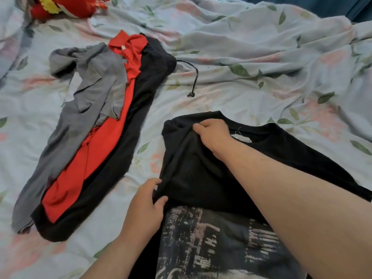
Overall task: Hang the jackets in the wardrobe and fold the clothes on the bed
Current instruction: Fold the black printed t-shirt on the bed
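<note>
Nearest the camera lies the black T-shirt (193, 178), its faded city print (211, 238) facing up on the lower half. The upper part is folded over, so plain black cloth and the neck label (241, 137) show.

The left hand (145, 202) pinches the shirt's left edge between thumb and curled fingers, probably to hold that crease straight. The right arm reaches across the garment. The right hand (213, 133) pinches a fold of cloth near the left shoulder, beside the collar, apparently to bring the side or sleeve inward. The fold looks to be in its first stages.

Farther off to the left, three unfolded garments lie overlapping in a long heap, seemingly waiting their turn. They are a grey top (80, 109), a red collared shirt (112, 133) and a black piece (141, 101) whose drawstring (196, 77) trails onto the floral bedsheet (241, 101).

Beyond that the bedding bunches up, and a red plush toy (70, 5) sits at the far edge. No jackets or wardrobe are in view.
</note>
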A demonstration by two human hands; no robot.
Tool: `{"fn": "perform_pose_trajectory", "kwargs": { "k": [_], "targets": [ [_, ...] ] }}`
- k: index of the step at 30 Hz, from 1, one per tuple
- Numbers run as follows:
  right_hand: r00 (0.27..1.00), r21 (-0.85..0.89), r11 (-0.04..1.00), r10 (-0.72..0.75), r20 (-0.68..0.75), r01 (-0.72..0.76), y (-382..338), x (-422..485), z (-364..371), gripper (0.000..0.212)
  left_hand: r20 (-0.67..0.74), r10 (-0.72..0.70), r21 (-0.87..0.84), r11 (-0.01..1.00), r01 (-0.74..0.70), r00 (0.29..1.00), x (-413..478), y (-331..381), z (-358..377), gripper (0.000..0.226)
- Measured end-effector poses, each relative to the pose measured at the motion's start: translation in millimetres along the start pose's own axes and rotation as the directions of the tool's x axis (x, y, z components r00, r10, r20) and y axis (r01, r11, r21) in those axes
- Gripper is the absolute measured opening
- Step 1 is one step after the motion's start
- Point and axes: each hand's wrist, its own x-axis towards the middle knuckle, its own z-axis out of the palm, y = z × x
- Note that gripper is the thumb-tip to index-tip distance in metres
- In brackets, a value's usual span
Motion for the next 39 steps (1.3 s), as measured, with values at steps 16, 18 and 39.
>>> {"fn": "perform_pose_trajectory", "kwargs": {
  "k": [16, 18, 39],
  "targets": [
    [0.982, 0.304, 0.934, 0.177, 0.064, -0.188, 53, -14, 6, 0.005, 0.361, 0.151, 0.196, 0.952, -0.234, 0.920, 198, 79, -10, 0.013],
    [0.985, 0.255, 0.954, 0.172, -0.027, -0.160, 52, -19, 9, 0.008, 0.254, 0.112, 0.186, 0.969, -0.162, 0.961, 215, 86, -12, 0.008],
    [0.993, -0.259, 0.965, -0.059, -0.105, 0.030, 129, -294, 16, 0.032, -0.030, -0.161, -0.063, 0.985, 0.158, 0.987, -66, -46, -29, 0.027]
  ]
}}
